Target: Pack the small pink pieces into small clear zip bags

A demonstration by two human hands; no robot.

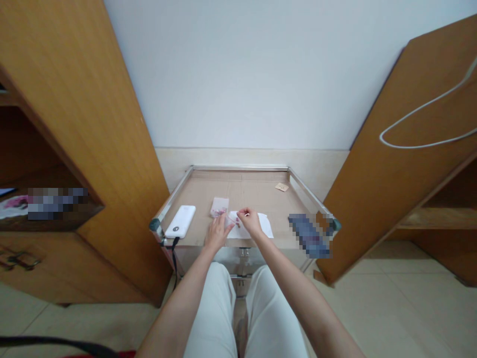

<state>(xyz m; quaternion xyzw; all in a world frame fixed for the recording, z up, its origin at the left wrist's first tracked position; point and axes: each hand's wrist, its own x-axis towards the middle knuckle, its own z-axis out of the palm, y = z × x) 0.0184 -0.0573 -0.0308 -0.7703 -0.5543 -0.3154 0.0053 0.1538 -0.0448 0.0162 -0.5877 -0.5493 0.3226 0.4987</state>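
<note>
Pale wall (246, 74) dead ahead, wooden cabinet (93, 99) left, brown shelf unit (413, 109) right — metal-rimmed table (219, 181) between, light floor tiles (387, 303) below.

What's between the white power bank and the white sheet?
In the head view: the left hand and, slightly farther back, a small clear box.

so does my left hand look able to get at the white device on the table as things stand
Probably yes: the white device lies to the left of your left hand, and only tan tabletop shows between them, so a sideways reach looks unobstructed.
</note>
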